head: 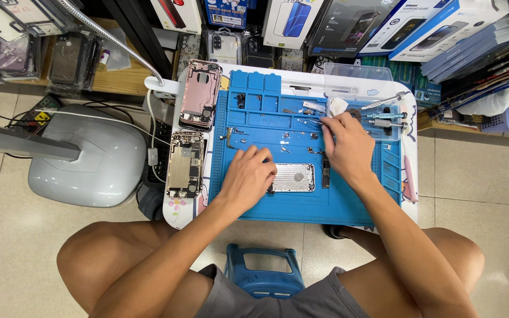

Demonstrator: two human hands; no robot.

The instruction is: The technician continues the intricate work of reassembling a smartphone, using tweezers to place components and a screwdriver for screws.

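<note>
Here the left hand (247,176) lies flat on the blue work mat (349,206), with its fingers bent down and touching the left edge of a silver phone shell (293,177); the fingers press on the shell but do not close around it. The right hand (346,143) is further up the mat, just beyond the upper right corner of the shell, and its grip is pinched narrow on thin metal tweezers (308,122), whose tip points to the left, away from the fingers. Around the tweezers' tip some small screws and dark parts lie spread on the mat. A narrow dark circuit board (325,176) lies just beside the right side of the shell, under the right wrist. To the right of the right hand some screwdrivers (384,121) rest on the mat. Well to the left of the left hand, on the white desk (175,217), are two open phones: a pink one (200,94) further away and a golden one (185,164) nearer to the person
</note>
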